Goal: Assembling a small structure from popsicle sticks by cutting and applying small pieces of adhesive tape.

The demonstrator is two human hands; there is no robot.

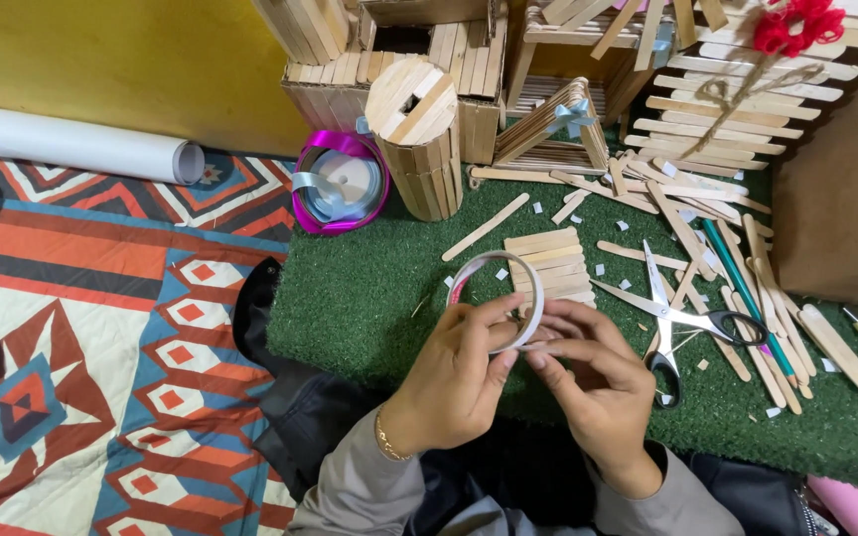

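Looking down from the head view, I see my left hand [454, 382] and right hand [598, 382] meeting over the near edge of the green turf surface [350, 298], both closed on a tape roll [497, 298]. The roll stands tilted on edge, a white ring with a pink inner face. My left thumb and fingers [494, 318] pinch its near rim, and my right fingers [573, 333] curl narrow against its right side, touching the same rim. Just beyond the roll, a small panel of sticks [551, 263] lies flat on the turf. To the right of my hands, scissors [682, 323] lie with blades part open, black handles nearest me. Farther right, loose sticks [707, 213] and a green pencil [742, 288] are scattered with small white paper bits. At the far side stand a round stick tub [417, 129], a purple ribbon spool [340, 184] to its left, and a small stick tent [558, 129] to its right. A white paper tube [71, 144] lies far left, on a patterned rug [101, 347]. A gold bracelet [385, 442] shows at my left wrist.
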